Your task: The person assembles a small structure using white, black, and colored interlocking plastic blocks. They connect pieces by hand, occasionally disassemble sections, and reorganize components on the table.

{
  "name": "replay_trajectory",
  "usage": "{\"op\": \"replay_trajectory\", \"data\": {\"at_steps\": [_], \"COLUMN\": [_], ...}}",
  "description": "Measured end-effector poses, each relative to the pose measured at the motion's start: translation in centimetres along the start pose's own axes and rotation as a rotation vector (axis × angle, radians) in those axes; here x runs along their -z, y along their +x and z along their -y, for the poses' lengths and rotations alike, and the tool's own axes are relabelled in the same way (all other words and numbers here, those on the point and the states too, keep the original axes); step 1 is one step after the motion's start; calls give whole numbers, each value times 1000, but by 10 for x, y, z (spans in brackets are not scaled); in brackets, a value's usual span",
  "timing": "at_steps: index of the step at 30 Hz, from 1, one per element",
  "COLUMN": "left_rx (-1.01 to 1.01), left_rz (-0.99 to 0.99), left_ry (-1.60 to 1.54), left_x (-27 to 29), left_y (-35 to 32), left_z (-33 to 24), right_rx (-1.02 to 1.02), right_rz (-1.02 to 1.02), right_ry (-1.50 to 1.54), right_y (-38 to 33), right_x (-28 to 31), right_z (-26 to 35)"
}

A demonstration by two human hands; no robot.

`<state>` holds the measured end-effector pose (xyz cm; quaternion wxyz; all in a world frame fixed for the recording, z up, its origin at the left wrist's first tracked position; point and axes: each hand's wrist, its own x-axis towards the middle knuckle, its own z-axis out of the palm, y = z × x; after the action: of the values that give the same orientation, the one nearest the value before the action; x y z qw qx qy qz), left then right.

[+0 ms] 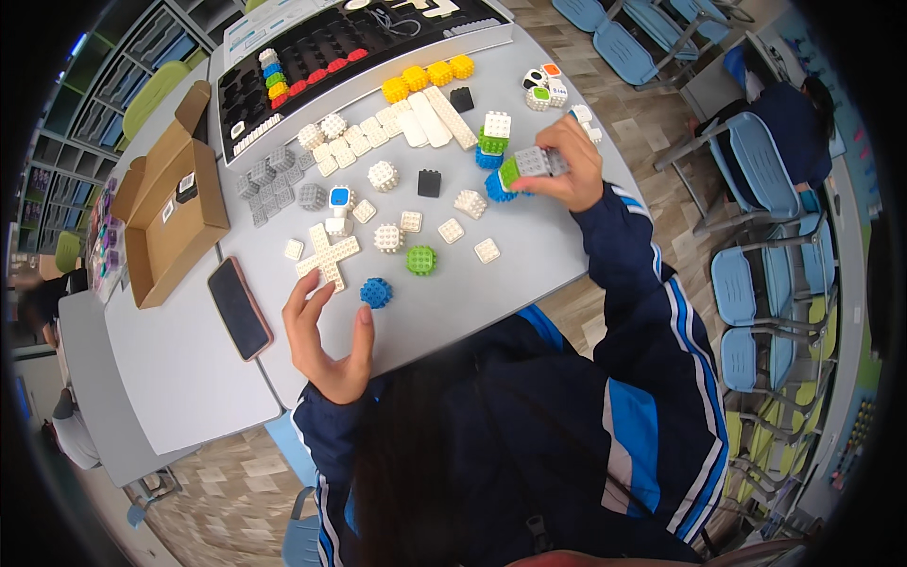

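Observation:
My right hand (574,168) is closed on a joined piece of building blocks, grey (539,163), green and blue, at the right of the table. Just behind it stands a stack of white, green and blue blocks (493,134). My left hand (331,345) is at the near edge, fingers curved apart with nothing between them. A round blue studded block (375,292) lies by its fingertips, and a white cross-shaped plate (327,253) is just beyond. A green block (421,260) and several white blocks (387,237) lie between the hands.
A black-lined storage tray (397,49) with coloured blocks spans the back. Yellow blocks (416,78) and white beams (449,117) lie before it. At left are an open cardboard box (179,227) and a phone (240,309). Blue chairs (761,170) stand beyond the table's right.

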<state>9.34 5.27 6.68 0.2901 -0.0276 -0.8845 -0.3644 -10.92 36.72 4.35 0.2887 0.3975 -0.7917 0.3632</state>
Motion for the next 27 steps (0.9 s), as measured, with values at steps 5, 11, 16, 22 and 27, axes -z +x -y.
{"op": "replay_trajectory", "data": {"at_steps": [5, 11, 16, 22, 27], "left_rx": [53, 350, 532, 640, 714], "left_rz": [299, 855, 1035, 1060, 1062], "left_ry": [-468, -710, -771, -881, -937], "left_x": [-29, -53, -47, -39, -38], "left_y": [33, 41, 4, -7, -15], "left_z": [-30, -41, -32, -37, -35], "right_rx": [-369, -295, -252, -461, -611], "right_rz": [-141, -12, 334, 417, 466], "right_ry": [496, 588, 547, 674, 757], "right_y": [-8, -14, -20, -28, -30], "right_x": [-19, -37, -33, -29, -31], "right_z": [76, 145, 157, 170, 173]}}
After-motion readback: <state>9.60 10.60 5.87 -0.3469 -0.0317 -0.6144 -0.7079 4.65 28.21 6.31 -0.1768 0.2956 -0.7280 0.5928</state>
